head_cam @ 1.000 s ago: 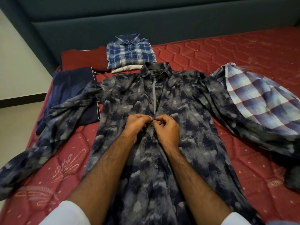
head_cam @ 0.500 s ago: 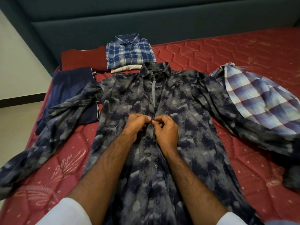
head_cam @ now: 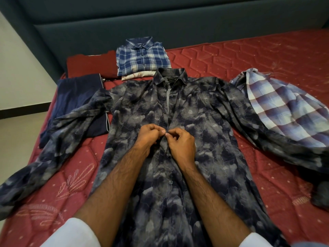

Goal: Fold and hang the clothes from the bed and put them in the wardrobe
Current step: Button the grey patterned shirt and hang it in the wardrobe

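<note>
On the red quilted bed (head_cam: 249,56) below a dark teal headboard (head_cam: 160,20) we see a grey patterned shirt (head_cam: 204,125) spread flat at centre, its hem cut off by the near edge. Both our left hand (head_cam: 148,135) and right hand (head_cam: 181,142) pinch its front placket; the button itself is hidden by the fingers. We count two plaid shirts: one folded (head_cam: 142,56) far, one crumpled (head_cam: 284,107) right.
</note>
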Motion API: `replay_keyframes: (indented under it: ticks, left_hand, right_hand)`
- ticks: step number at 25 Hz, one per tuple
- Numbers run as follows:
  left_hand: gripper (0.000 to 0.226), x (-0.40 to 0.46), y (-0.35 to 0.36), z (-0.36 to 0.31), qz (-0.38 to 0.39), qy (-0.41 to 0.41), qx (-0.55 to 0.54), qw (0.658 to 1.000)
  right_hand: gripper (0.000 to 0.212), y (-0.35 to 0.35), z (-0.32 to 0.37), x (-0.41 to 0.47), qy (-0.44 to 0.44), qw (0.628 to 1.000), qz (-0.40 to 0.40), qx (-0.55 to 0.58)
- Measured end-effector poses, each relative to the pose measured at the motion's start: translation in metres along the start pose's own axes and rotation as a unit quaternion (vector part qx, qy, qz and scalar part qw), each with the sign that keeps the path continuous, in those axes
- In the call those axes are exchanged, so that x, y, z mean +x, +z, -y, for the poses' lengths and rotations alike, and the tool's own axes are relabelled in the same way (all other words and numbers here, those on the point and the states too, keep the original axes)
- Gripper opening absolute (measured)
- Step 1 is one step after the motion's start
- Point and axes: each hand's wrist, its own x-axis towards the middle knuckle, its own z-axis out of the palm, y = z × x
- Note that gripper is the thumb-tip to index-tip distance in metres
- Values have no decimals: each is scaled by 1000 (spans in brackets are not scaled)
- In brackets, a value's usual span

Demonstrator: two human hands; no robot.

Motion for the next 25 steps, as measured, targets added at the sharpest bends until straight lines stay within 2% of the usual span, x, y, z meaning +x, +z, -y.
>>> replay_keyframes:
  ticks: [6,9,15,19,25]
  left_hand:
    - [3,-4,0,3,-20,9,-24,999]
    - [20,-4,-3,2,3,10,-29,1000]
    - [2,-2,2,7,-36,30,-9,999]
    - [12,1,8,13,-54,32,-9,998]
    - [10,2,4,16,-31,42,-50,997]
  right_hand:
    - [19,-9,-4,4,4,996,44,73]
    - [13,-9,-5,7,10,998,36,42]
    - [15,-2,0,4,25,1000,5,12]
    - [18,-3,0,5,21,1000,5,4]
    - [9,0,-1,4,-1,999,17,-44]
